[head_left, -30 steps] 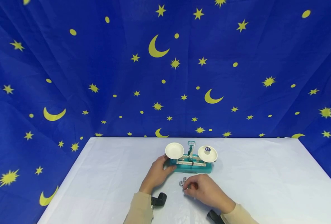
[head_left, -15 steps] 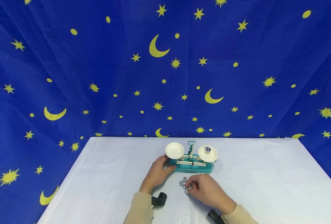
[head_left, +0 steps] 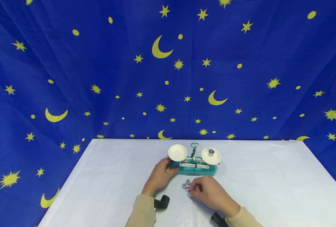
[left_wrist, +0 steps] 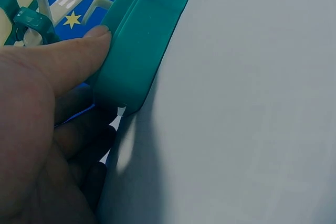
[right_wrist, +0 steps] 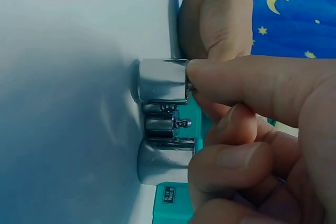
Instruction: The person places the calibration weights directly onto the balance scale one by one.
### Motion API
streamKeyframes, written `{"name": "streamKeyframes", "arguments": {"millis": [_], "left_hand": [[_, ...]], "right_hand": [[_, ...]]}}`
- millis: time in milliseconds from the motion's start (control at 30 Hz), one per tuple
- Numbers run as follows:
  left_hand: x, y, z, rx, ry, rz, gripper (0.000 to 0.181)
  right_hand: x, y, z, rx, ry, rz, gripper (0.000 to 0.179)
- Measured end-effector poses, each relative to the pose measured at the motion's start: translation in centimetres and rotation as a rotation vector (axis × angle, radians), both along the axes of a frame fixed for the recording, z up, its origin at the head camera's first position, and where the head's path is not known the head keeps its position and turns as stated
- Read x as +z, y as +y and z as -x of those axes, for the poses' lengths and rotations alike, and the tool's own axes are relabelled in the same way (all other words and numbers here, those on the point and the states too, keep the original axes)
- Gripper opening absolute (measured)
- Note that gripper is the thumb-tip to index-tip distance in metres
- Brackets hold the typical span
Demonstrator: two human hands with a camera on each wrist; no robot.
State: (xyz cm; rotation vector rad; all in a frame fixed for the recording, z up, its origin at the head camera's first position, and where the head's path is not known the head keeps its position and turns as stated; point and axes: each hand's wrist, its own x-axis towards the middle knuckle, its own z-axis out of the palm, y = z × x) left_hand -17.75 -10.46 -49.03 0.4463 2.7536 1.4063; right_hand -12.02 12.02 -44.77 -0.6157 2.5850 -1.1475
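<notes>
A teal balance scale (head_left: 196,171) with two white pans stands on the table. My left hand (head_left: 159,176) grips the left end of its base; in the left wrist view the thumb (left_wrist: 86,51) lies on the teal base (left_wrist: 136,40), with the other fingers round its end. In front of the scale, my right hand (head_left: 209,193) pinches the top knob of a shiny metal weight (right_wrist: 163,81) between thumb and index finger. That weight stands on the table, close beside several other weights (head_left: 184,186), including a small one (right_wrist: 160,126) and a larger one (right_wrist: 165,163).
One weight (head_left: 211,152) sits in the right pan (head_left: 216,159), while the left pan (head_left: 177,153) holds nothing. The white table (head_left: 114,176) ends at a blue curtain (head_left: 122,69) with yellow moons and stars. Black wrist straps (head_left: 161,202) are on both wrists.
The right fingers have drawn slightly back toward the right from the cluster, uncovering more weights, and the pinched one now shows nearest the front. The left hand and scale have stayed still.
</notes>
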Motion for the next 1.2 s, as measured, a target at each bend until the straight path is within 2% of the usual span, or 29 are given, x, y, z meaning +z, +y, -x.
{"name": "streamKeyframes", "arguments": {"millis": [333, 667, 1200], "left_hand": [[0.0, 0.1, -0.1, 0.0, -0.001, 0.003, 0.06], [-0.3, 0.0, 0.0, -0.002, 0.023, 0.009, 0.06], [-0.3, 0.0, 0.1, 0.001, 0.018, 0.02, 0.061]], "right_hand": [[0.3, 0.2, 0.0, 0.0, -0.004, 0.049, 0.002], [1.3, 0.5, 0.0, -0.029, 0.066, 0.039, 0.004], [2.4, 0.9, -0.1, -0.077, 0.1, 0.046, 0.005]]}}
